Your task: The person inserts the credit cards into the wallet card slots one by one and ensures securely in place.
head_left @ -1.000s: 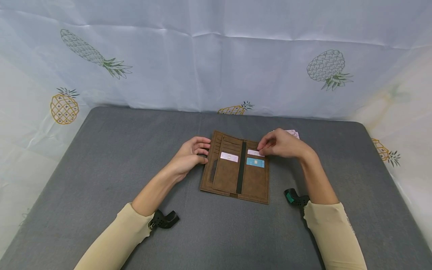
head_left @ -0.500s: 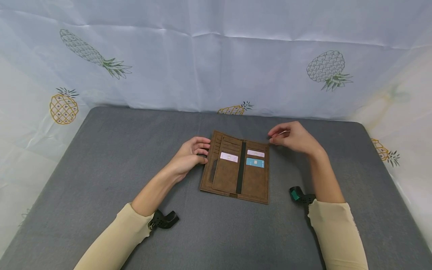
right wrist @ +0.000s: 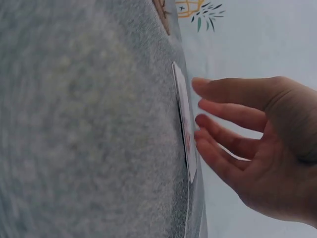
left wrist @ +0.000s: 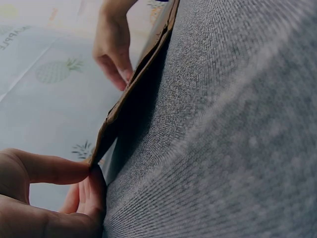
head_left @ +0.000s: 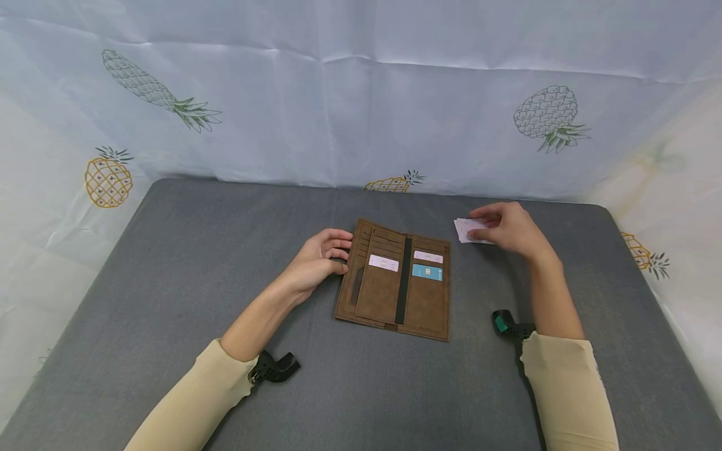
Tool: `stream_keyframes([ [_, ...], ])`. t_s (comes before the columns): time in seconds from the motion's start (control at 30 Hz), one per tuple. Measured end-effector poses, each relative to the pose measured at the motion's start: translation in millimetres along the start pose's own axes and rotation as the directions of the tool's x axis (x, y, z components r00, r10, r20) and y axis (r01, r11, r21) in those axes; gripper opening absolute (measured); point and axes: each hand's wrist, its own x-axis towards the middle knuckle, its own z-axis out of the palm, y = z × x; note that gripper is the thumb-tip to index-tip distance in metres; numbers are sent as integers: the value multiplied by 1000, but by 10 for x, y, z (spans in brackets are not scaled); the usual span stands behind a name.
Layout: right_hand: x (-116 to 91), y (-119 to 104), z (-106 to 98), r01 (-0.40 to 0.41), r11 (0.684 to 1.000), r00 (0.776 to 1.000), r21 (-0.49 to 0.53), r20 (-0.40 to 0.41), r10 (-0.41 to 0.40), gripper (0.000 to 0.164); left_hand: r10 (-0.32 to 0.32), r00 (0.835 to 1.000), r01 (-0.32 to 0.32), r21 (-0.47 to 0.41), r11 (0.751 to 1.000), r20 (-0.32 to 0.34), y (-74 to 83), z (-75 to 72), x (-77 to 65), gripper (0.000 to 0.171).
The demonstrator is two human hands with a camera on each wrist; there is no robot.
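A brown bifold wallet [head_left: 427, 310] lies spread out on the grey table. A pale pink card [head_left: 383, 263] sticks out of a slot in its left half. In the right half sit another pink card [head_left: 428, 257] and, just below it, a blue card [head_left: 427, 272]. My left hand [head_left: 313, 263] pinches the wallet's left edge between thumb and fingers, slightly raised in the left wrist view. My right hand [head_left: 510, 230] hovers over a small stack of pink cards [head_left: 462, 230], partly covering it; in the right wrist view, its fingertips stand just off the stack [right wrist: 185, 129].
The grey table [head_left: 361, 401] extends on all sides of the wallet. A white curtain [head_left: 282, 113] with printed pineapples hangs along its back and sides. Black wrist cameras [head_left: 276, 366] sit on both forearms.
My right hand has drawn back from the wallet's upper pink card and moved right, over the stack of cards. My left hand has stayed on the wallet's edge.
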Motion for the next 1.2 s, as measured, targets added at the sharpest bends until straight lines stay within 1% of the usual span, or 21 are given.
stream_keyframes([
  [0.07,9,13,-4,-2,999,1000,-53,8,2,55,-2,1000,2,1,1000,-1,-2,0,0,67],
  [0.2,10,24,4,2,994,1000,-107,20,0,59,-4,1000,4,2,1000,0,-5,0,-1,67],
  [0.4,0,36,20,36,990,999,-134,6,-36,54,-9,1000,9,-3,1000,-4,-3,4,1,67],
  [0.57,3,28,25,38,988,999,-148,20,-35,53,-9,1000,9,-8,1000,-6,-3,13,8,68],
  [0.73,4,24,35,17,989,999,-145,30,-13,56,-11,1000,11,-9,1000,-6,-10,11,5,68],
  [0.97,-4,30,37,-18,994,999,-106,37,22,57,0,1000,0,-4,1000,-5,-20,8,3,68],
  [1.2,-1,46,33,-27,997,999,-68,29,29,59,4,1000,-4,-5,1000,-2,-11,10,-9,67],
])
